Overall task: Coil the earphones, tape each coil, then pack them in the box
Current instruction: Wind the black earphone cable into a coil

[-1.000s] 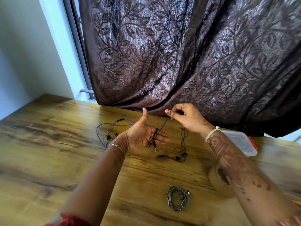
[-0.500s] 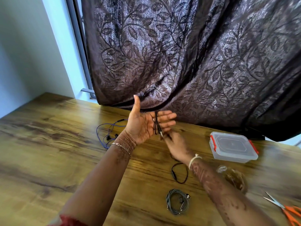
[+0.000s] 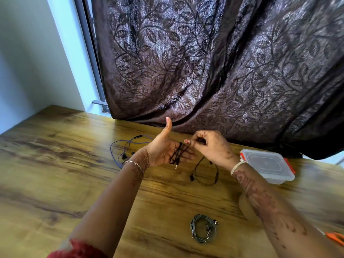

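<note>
My left hand (image 3: 165, 149) is held flat, palm up, thumb raised, with the black earphone cable (image 3: 177, 153) wound in loops around its straight fingers. My right hand (image 3: 210, 148) pinches the same cable just past the left fingertips. The rest of that cable trails down to the table, where its loose end (image 3: 204, 174) lies in a loop with the earbuds. A grey earphone coil (image 3: 203, 228) lies on the table near me. Blue earphones (image 3: 122, 151) lie uncoiled behind my left wrist. The clear plastic box (image 3: 268, 164), lid on with red clips, stands at the right.
A dark leaf-patterned curtain (image 3: 223, 71) hangs onto the back of the wooden table (image 3: 55, 174). The tape roll (image 3: 243, 205) shows partly behind my right forearm. Orange scissor handles (image 3: 335, 237) peek in at the right edge.
My right hand has come up from below the left fingers to their far side, carrying the black cable around them. The left hand has tilted a little flatter.
</note>
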